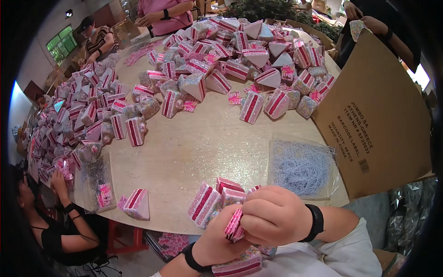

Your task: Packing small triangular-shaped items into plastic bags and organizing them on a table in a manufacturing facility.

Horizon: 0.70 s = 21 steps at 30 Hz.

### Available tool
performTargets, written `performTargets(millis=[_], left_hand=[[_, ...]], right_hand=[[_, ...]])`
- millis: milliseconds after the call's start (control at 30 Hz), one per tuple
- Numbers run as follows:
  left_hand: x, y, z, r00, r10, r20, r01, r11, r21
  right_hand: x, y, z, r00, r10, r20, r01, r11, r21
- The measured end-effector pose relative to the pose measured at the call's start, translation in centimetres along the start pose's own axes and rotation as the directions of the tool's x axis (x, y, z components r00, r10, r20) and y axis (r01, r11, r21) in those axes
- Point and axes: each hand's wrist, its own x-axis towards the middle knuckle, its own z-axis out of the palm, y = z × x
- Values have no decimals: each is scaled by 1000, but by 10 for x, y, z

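Note:
Near the table's front edge, my left hand is closed around a small stack of pink printed tags, whose edges show between its fingers. My right hand presses against it from the right, fingers pinched together; what they grip is hidden. Just beyond my hands stand glittery cake-slice ornaments, pink and white with a red middle stripe. Another cake-slice ornament lies below my wrists, close to my body. A single cake-slice ornament sits apart to the left.
A clear tray of pale blue string-like threads lies right of my hands. A cardboard box stands at the right edge. Ornaments heap across the table's back and left. Co-workers sit or stand around, one person's hand at left.

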Motion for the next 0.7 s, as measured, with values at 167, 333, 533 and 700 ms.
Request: performTargets(millis=[167, 333, 533, 700], left_hand=[[4, 4, -2, 998, -19, 57, 20, 999, -24], [4, 5, -1, 998, 7, 70, -10, 999, 43], [5, 6, 0, 995, -77, 62, 79, 997, -24], [6, 7, -2, 995, -55, 82, 53, 998, 31]], right_hand=[[-3, 2, 2, 1000, 11, -1, -11, 999, 37], [-4, 0, 1, 999, 23, -30, -23, 1000, 14], [-4, 2, 1, 999, -1, -41, 2, 1000, 20], [-5, -1, 8, 993, 102, -59, -97, 992, 85]])
